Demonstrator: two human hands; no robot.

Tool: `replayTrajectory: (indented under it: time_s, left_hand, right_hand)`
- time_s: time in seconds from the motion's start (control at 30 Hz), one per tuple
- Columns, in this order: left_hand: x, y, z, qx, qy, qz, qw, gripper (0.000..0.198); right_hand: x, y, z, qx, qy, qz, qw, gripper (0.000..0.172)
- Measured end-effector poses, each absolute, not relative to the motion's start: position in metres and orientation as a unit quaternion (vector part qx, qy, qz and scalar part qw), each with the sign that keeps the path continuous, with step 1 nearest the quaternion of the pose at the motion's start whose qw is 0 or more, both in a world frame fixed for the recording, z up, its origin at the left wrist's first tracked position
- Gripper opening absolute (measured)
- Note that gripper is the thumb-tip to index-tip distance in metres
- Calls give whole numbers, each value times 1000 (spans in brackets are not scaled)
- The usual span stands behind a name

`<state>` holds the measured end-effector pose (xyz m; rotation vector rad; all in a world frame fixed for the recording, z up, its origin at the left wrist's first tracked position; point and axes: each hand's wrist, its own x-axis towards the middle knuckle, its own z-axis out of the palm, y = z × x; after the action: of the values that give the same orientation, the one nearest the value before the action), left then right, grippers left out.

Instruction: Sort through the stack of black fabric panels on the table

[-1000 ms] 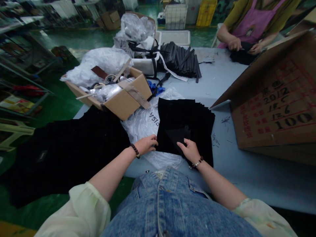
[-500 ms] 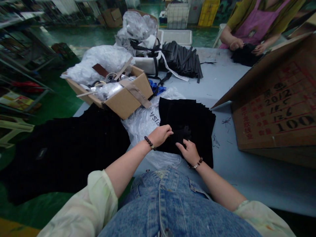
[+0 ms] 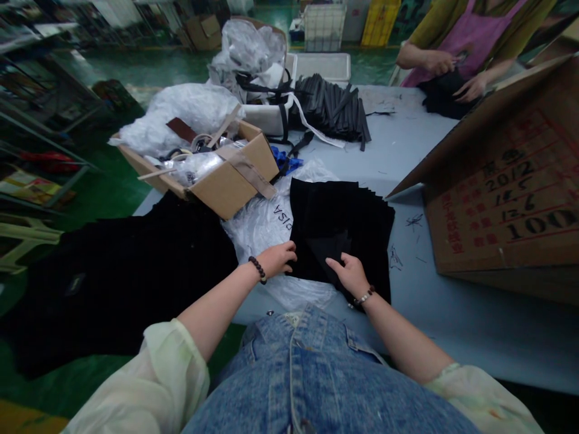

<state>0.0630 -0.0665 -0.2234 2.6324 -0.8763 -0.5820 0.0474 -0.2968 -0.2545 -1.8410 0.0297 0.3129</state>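
A stack of black fabric pieces (image 3: 344, 223) lies on the pale blue table (image 3: 452, 313), partly over a clear plastic bag (image 3: 266, 226). My left hand (image 3: 278, 259) rests on the stack's near left edge, fingers curled on the cloth. My right hand (image 3: 348, 274) lies on the near edge of the stack, thumb and fingers pinching the top piece, whose corner is lifted a little. A larger spread of black fabric (image 3: 122, 271) lies to my left.
An open cardboard box (image 3: 226, 181) with tape rolls and plastic sits beyond the bag. A big tipped carton (image 3: 502, 199) stands at the right. Black strips (image 3: 332, 108) and a white bin (image 3: 271, 117) lie farther back. Another person (image 3: 456, 54) handles black cloth at the far right.
My left hand went onto the stack, then drew back to its left edge. My right hand stayed at the near edge, and the top piece's corner has come up slightly.
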Motion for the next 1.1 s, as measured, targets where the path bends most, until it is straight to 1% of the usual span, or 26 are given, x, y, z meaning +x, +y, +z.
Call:
replayTrajectory:
  time_s: [0.07,0.2,0.27,0.4,0.47,0.53,0.63,0.67,0.7,0.73,0.8,0.87,0.9,1.0,1.1]
  left_hand:
    - [63,-68,-220,914,-323,-202,138,22]
    - [62,-70,-220,913,-332,-204,117,36]
    - [62,-69,-222,918,-312,-207,132,30]
    - [64,-68,-222,915,-302,-196,183,9]
    - [66,-71,-217,912,-306,-184,202,11]
    - [70,-80,-209,913,-305,-164,218,14]
    - [77,-98,-196,914,-296,-116,252,12]
    - [79,-102,-193,910,-295,-102,272,11]
    - [81,-105,-192,905,-293,-91,295,9]
    - [82,-105,-192,900,-288,-83,316,10]
    - [81,-98,-196,897,-281,-88,330,24]
    - [76,-85,-204,903,-291,-132,287,39]
    - [72,-78,-209,906,-302,-162,250,43]
    - [61,-65,-221,909,-314,-215,171,39]
    - [53,-63,-222,913,-306,-207,170,25]
  right_hand:
    - [47,-296,-253,-795,10,133,592,25]
    - [46,-295,-252,-801,5,131,584,24]
    - [46,-295,-251,-802,3,129,583,24]
    - [46,-296,-250,-810,-8,122,574,24]
    - [45,-295,-248,-819,-24,112,563,24]
    - [43,-293,-245,-840,-54,93,532,26]
    - [40,-288,-240,-893,-93,60,436,35]
    - [39,-287,-239,-906,-94,53,410,35]
    - [40,-286,-239,-912,-88,49,397,32]
    - [41,-285,-240,-911,-79,50,401,27]
    - [44,-287,-244,-892,-51,68,443,20]
    - [47,-290,-247,-863,-28,93,496,20]
    - [48,-291,-249,-851,-21,102,514,21]
    - [48,-294,-251,-840,-10,109,532,22]
    - [47,-293,-251,-845,-17,101,525,23]
